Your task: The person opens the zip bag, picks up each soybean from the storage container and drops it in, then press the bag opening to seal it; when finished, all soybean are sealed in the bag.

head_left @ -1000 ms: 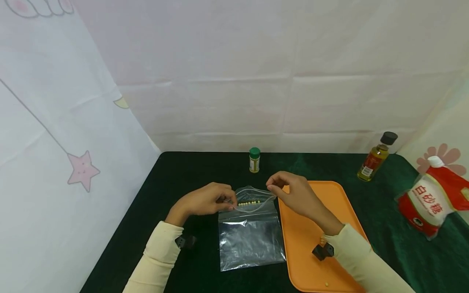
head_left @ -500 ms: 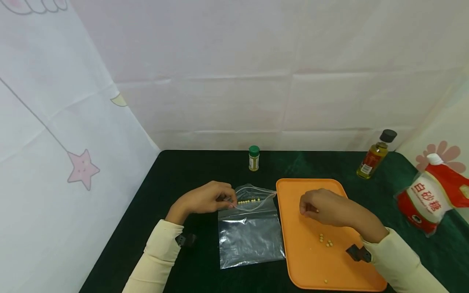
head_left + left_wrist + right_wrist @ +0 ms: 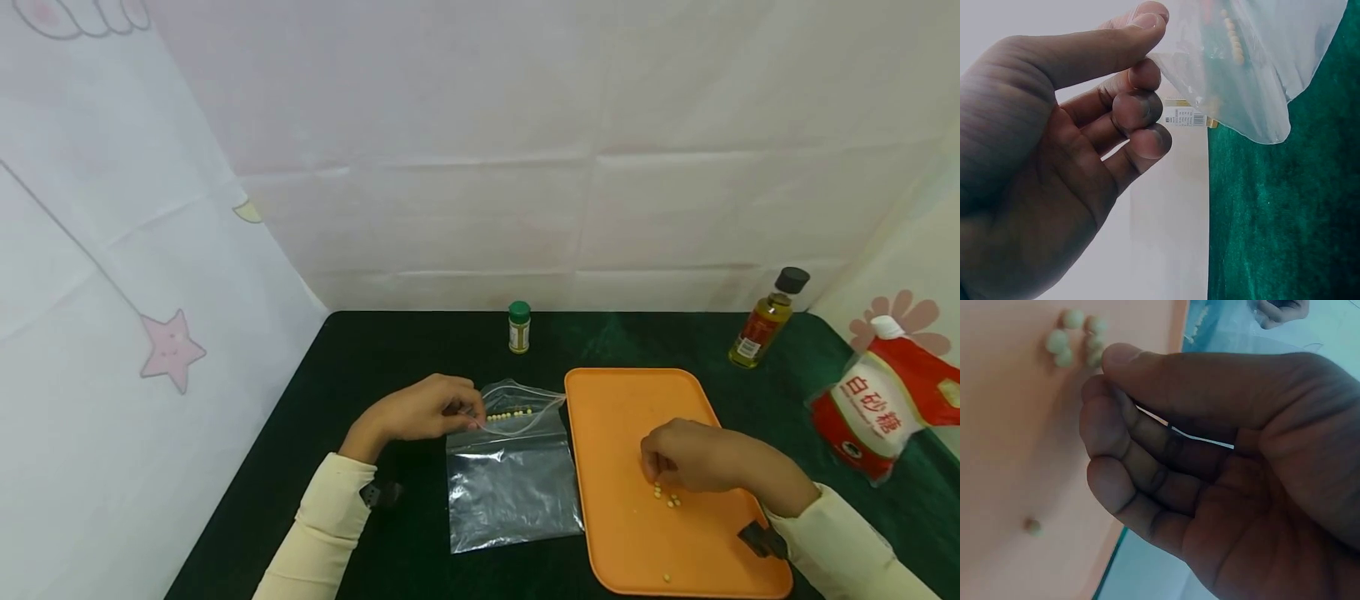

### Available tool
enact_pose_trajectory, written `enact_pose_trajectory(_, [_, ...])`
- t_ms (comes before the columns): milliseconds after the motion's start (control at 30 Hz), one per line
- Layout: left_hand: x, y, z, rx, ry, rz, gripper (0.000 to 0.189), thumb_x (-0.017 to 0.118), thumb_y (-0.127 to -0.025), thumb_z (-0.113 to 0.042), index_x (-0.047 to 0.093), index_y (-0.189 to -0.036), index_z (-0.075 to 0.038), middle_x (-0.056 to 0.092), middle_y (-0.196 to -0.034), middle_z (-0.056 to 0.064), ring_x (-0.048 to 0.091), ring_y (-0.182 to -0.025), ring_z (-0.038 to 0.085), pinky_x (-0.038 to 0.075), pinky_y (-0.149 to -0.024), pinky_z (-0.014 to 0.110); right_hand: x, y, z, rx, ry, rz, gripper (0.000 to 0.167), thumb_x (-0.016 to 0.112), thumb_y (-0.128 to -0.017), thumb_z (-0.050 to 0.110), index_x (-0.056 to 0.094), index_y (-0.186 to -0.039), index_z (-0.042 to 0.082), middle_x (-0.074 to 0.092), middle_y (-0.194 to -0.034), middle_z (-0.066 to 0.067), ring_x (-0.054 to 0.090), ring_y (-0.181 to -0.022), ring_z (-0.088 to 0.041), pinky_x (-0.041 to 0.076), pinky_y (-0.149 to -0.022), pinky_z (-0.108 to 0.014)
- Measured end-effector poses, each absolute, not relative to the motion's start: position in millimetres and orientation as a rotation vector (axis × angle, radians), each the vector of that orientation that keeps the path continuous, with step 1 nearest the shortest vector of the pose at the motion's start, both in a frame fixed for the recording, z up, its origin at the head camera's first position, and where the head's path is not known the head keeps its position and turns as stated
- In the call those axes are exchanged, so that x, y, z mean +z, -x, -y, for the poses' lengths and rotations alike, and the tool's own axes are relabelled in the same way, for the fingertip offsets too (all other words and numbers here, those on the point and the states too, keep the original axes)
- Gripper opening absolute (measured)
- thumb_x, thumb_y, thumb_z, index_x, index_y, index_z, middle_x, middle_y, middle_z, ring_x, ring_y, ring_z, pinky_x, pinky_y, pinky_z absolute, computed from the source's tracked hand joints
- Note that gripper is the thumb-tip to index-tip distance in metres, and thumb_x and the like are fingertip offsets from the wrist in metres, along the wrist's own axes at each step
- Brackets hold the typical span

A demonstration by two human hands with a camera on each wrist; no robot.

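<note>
My left hand pinches the left edge of the mouth of a clear zip bag with thumb and forefinger. Pale yellow soybeans lie in a row inside the bag near its open top. My right hand is low over an orange tray, its fingers loosely curved. In the right wrist view its thumb tip is right beside a small cluster of soybeans. I see no bean between the fingertips, though their inner side is partly hidden.
One soybean lies apart near the tray's front edge. A small green-capped jar stands behind the bag. At the right are an oil bottle and a red-and-white sugar bag. Dark green cloth covers the table.
My right hand has gone from the bag's mouth rightward over the tray, then down and nearer to the bean cluster. The left hand keeps its grip on the bag in the same place.
</note>
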State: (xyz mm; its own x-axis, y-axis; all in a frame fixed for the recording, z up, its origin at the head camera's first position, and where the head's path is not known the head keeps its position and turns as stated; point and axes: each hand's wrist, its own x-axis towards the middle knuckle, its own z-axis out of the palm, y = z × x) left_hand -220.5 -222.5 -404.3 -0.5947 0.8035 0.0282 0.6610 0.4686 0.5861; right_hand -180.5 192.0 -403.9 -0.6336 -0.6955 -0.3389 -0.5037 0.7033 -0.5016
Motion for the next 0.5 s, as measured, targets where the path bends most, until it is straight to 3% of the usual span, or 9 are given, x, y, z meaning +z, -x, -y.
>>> enact_pose_trajectory(500, [-402.6, 219.8, 220.9, 0.82, -1.247, -2.459, 0.011, 0.065, -0.099, -0.016, 0.073, -0.107, -0.015, 0.062, -0.099, -0.008, 0.058, -0.082, 0.009, 0.052, -0.072, 0.027, -411.2, 182.1, -195.1, -0.53, 0.967, -2.451, 0.021, 0.071, -0.092, 0.006, 0.063, -0.084, 0.023, 0.054, -0.076, 0.012, 0.049, -0.068, -0.004, 0.044, -0.062, -0.024])
